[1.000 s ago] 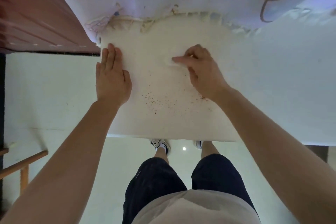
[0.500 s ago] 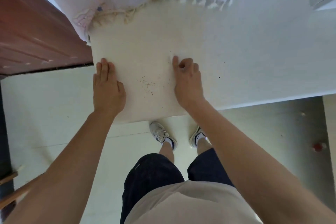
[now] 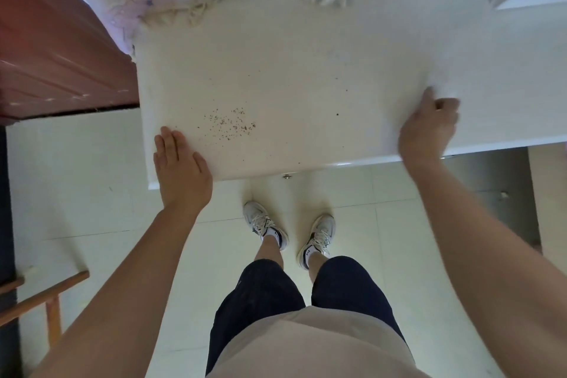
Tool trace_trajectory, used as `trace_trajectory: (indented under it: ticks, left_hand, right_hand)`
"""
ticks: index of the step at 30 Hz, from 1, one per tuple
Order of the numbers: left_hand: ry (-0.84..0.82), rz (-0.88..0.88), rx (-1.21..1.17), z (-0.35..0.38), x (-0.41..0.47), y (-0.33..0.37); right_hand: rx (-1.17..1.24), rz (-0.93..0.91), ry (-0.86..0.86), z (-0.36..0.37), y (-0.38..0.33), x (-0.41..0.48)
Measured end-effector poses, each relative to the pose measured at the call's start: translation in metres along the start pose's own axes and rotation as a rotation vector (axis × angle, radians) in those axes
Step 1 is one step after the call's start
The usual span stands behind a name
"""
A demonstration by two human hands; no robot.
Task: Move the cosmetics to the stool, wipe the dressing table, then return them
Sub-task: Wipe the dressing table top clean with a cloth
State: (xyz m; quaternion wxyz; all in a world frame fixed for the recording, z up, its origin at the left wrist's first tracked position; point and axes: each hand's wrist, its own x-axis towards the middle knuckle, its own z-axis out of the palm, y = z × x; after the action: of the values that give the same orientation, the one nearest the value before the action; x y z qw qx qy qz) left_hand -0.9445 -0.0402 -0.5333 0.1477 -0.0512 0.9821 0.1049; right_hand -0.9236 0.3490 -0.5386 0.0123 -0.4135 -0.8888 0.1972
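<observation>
White desk (image 3: 291, 70), left hand (image 3: 181, 172) flat on its near left corner, brown specks (image 3: 231, 126) just beside, right hand (image 3: 429, 129) blurred at the near edge further right, fingers curled, grip unclear

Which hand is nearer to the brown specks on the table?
Left. The left hand lies flat at the near edge of the table, just left of the specks. The right hand is far to their right.
</observation>
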Motion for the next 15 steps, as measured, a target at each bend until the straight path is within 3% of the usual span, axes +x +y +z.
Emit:
trace_trajectory:
  ticks: [5, 9, 11, 15]
  left_hand:
    - [-0.01, 0.001, 0.074, -0.002, 0.0, 0.003]
    - [-0.038, 0.042, 0.115, -0.007, 0.004, 0.001]
    - [-0.062, 0.054, 0.134, -0.01, 0.004, 0.001]
    - [-0.015, 0.047, 0.162, -0.014, 0.001, -0.001]
  right_hand:
    - [-0.189, -0.511, -0.198, 0.043, -0.066, -0.077]
    - [-0.018, -0.771, -0.428, 0.047, -0.097, -0.119]
    - [0.172, -0.725, -0.421, 0.035, -0.091, -0.11]
    - [0.331, -0.404, -0.065, 0.005, -0.041, -0.07]
